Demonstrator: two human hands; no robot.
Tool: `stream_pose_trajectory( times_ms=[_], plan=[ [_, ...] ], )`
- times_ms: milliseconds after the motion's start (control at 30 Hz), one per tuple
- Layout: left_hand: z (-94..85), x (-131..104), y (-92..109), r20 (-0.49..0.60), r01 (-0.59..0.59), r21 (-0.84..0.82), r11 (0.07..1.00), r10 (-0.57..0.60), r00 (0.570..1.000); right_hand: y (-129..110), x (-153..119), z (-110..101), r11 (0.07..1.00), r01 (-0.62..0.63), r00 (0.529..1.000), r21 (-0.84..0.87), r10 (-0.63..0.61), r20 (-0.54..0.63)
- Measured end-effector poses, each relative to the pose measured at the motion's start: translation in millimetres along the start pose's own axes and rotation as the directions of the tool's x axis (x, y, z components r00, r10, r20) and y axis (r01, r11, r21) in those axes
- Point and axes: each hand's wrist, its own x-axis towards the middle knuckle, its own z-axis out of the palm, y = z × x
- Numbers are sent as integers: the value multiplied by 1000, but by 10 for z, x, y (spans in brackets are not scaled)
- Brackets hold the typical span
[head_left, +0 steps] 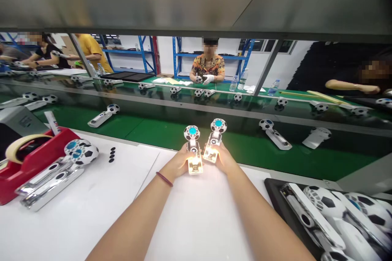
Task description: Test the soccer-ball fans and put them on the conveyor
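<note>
Item: handheld football-style fans, lit. Count in your hands: two. Your left hand (pixel 179 162) closes its grip on the left fan (pixel 192 151); your right hand (pixel 225 159) closes its grip on the right fan (pixel 214 140). Both stand upright, side by side, above the far edge of the white counter (pixel 196 212), just before the green conveyor belt (pixel 153 128). Left of the lit fans: two finished fans (pixel 58 171) lying on the counter, one red tape dispenser (pixel 30 157), four black dots (pixel 112 154). Right of them: one black tray (pixel 275 195) of fans.
</note>
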Motion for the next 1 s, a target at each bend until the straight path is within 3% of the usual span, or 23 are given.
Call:
stream_pose_trajectory(
  times_ms=[767, 1000],
  plan=[
    [-2, 1, 69, -149, -64, -35, 997, 58, 987, 45, 42, -54, 998, 37, 998, 60, -40, 49],
    [-58, 26, 25, -61, -63, -21, 998, 61, 996, 44, 36, -73, 998, 27, 995, 51, -32, 93]
  ],
)
